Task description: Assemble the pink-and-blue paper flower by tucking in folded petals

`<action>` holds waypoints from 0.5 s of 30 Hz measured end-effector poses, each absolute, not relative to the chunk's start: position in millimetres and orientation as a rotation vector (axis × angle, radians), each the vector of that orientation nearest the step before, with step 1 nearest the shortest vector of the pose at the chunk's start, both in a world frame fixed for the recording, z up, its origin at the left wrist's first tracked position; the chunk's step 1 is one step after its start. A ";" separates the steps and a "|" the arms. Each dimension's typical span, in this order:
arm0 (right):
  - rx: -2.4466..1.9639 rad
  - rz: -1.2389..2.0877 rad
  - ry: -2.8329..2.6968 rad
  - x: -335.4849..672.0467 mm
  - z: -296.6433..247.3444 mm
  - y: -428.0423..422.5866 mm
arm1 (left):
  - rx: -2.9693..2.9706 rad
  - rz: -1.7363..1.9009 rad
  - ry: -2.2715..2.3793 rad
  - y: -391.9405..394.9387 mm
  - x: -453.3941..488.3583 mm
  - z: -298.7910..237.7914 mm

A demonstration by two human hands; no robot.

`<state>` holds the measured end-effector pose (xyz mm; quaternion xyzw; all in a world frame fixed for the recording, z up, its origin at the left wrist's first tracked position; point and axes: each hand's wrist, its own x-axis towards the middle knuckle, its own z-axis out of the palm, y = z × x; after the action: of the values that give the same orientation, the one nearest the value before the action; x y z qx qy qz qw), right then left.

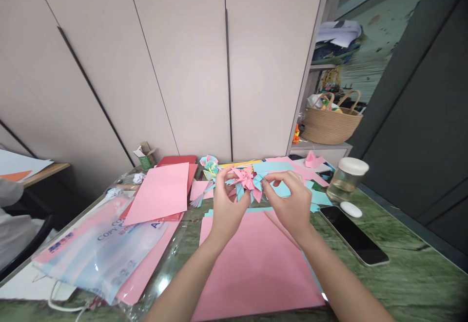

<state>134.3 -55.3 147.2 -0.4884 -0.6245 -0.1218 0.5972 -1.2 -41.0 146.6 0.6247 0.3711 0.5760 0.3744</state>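
Note:
Both my hands hold a folded paper flower (248,181) of pink and light blue paper above the table. My left hand (227,204) pinches its left side with the fingers closed. My right hand (288,201) grips its right side, fingers curled on the blue petals. Under my hands lies a large pink sheet (252,268) on the green marbled table (409,273). A smaller finished paper flower (209,164) lies further back.
A pack of copy paper in clear plastic (98,249) and loose pink sheets (161,190) lie at the left. A black phone (353,236), a white lid (351,209) and a glass jar (345,178) are at the right. A woven basket (331,122) stands on a shelf behind.

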 end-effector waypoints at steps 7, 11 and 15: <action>-1.097 -0.398 -1.384 131.7 145.9 -57.4 | 1.598 1.613 0.807 -49.0 -0.2 146.0; -1.072 -0.461 -1.389 130.0 144.6 -58.8 | 1.579 1.652 0.806 -50.9 6.2 141.4; -1.081 -0.490 -1.379 131.5 144.5 -58.3 | 1.601 1.593 0.785 -49.7 6.3 139.9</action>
<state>131.5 -58.3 144.5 -0.4688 -0.5983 -0.2126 0.6141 6.3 -49.7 139.9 0.6230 0.3055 0.6199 0.3664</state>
